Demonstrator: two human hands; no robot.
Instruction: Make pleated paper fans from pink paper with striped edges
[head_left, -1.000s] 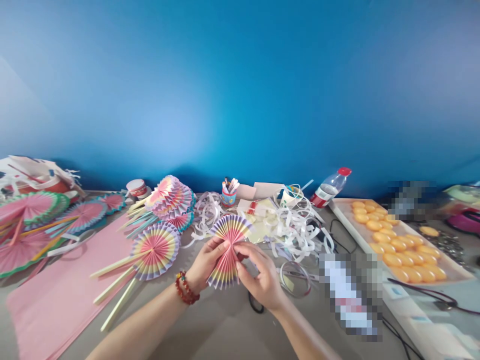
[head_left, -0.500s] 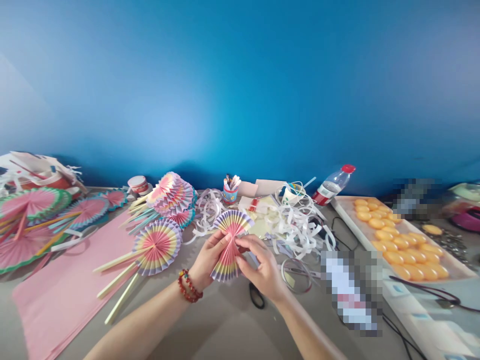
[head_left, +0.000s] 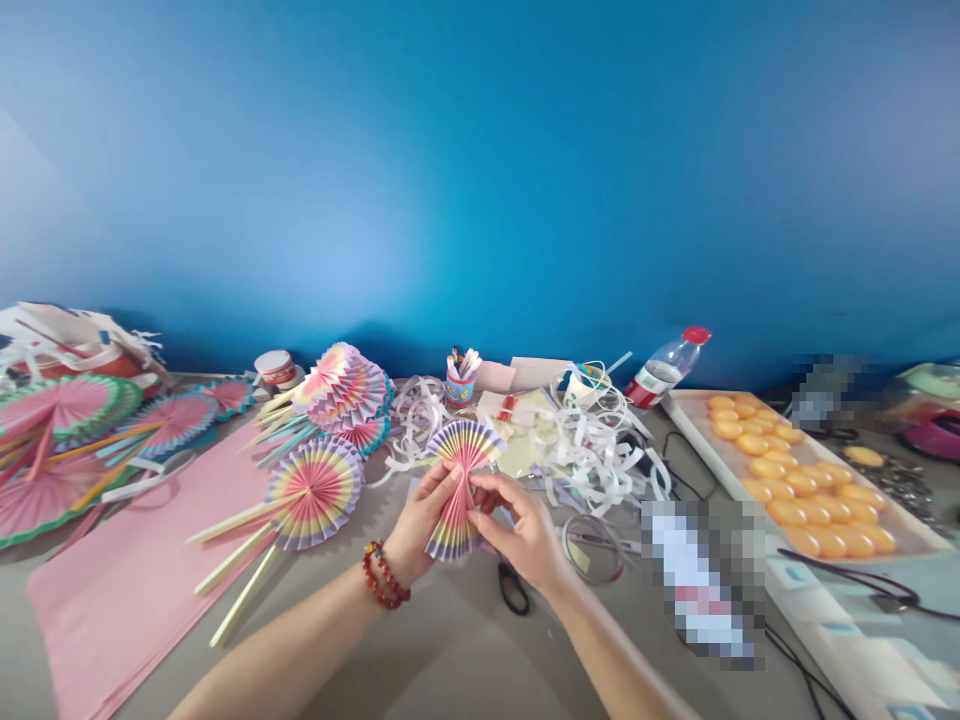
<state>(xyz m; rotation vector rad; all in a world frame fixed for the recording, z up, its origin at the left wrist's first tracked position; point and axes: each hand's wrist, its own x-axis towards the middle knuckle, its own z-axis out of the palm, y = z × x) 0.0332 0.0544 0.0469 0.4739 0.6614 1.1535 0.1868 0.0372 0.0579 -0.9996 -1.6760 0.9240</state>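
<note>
A pleated paper fan (head_left: pixel 466 447) in pink, yellow and lilac is held upright at the middle of the view, pinched at its waist and spread above and below. My left hand (head_left: pixel 421 518) grips its left side, with red bead bracelets on the wrist. From the right, my right hand (head_left: pixel 519 522) pinches the fan near its centre with thumb and fingertips. Just left of my hands lies a round pleated fan (head_left: pixel 311 492) of the same colours with pale sticks. Black-handled scissors (head_left: pixel 514 588) rest below my right hand, partly hidden.
Pink paper sheets (head_left: pixel 150 570) lie at left, near stacked fans (head_left: pixel 346 390). White paper strips (head_left: pixel 600 445) pile up behind my hands. A pen cup (head_left: pixel 460 385), a plastic bottle (head_left: pixel 667 370), a tape roll (head_left: pixel 592 550) and a tray (head_left: pixel 724 490) of orange oval pieces also stand around.
The lower part of the fan has shifted slightly right, and my left wrist has moved a little right with it. Both hands keep their hold on the fan.
</note>
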